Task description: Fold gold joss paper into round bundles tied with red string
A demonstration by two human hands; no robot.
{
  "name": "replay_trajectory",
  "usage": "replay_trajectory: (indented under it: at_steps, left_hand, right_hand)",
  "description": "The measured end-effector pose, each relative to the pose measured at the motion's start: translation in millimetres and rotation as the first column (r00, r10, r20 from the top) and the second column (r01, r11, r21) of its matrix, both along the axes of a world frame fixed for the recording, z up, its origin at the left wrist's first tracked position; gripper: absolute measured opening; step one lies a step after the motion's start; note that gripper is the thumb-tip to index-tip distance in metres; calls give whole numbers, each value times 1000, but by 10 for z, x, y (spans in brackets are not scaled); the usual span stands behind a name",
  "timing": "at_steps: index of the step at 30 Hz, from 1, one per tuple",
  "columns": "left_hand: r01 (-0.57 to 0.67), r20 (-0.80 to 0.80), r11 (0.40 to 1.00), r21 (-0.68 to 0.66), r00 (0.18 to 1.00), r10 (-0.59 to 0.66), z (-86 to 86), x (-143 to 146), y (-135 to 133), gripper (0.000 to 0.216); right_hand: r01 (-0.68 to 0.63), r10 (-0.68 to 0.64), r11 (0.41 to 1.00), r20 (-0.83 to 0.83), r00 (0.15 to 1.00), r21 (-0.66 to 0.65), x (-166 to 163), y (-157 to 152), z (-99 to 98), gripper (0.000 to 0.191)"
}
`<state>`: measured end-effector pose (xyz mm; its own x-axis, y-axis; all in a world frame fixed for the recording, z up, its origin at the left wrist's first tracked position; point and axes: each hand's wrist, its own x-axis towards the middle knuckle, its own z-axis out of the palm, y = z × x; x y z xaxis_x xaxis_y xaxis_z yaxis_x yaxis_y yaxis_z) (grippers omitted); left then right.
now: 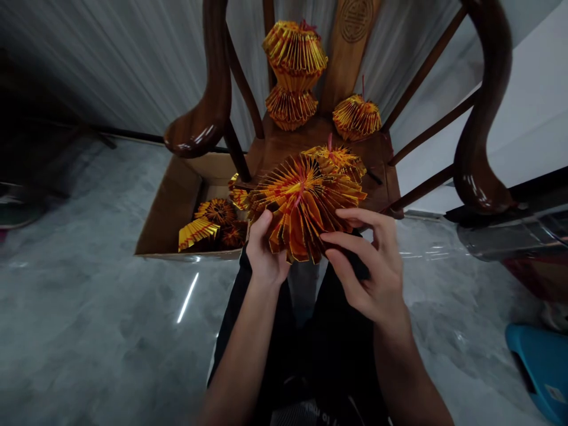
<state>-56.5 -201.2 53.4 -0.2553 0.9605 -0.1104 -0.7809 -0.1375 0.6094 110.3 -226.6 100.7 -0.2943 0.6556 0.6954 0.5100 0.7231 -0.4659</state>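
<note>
Between my hands is a round pleated paper ornament (306,198), orange with gold edges and a pink-red string at its centre. My left hand (267,251) grips its lower left edge, thumb on top and the other fingers mostly hidden beneath. At the right edge my right hand (370,257) touches the folds with its fingertips, fingers bent and apart. A smaller pleated ornament (339,160) lies just behind, on the wooden chair seat (284,142). Farther back stand a gold pleated stack (295,74) and a single pleated ornament (357,117) with a string rising from it.
Left of the seat, an open cardboard box (168,201) on the floor holds several folded gold pieces (217,212). Curved chair arms (199,127) rise on both sides. A blue plastic object (539,367) is at the lower right. My legs are below my hands.
</note>
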Motion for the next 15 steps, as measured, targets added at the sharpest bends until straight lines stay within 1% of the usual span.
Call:
replay_trajectory:
  at_steps: [4,6,10,12,15]
  left_hand:
    - [-18,26,1000,2,1000,18,79,17,-83,39]
    - [-3,32,1000,-6,999,4,103,13,-116,36]
    - [105,51,992,-66,994,-102,117,-8,-154,38]
    - [156,81,983,-93,986,-149,106,-23,-155,42]
    - [187,117,977,-103,978,-175,82,-44,-143,42]
  right_hand:
    - [59,-62,997,69,996,46,64,-88,108,26]
    - [74,-78,995,62,995,66,75,-117,148,25]
    - [115,-118,991,33,992,68,69,-167,219,24]
    - [128,-132,990,65,989,60,66,-199,276,26]
    - [116,-119,993,146,982,28,68,-244,376,36]
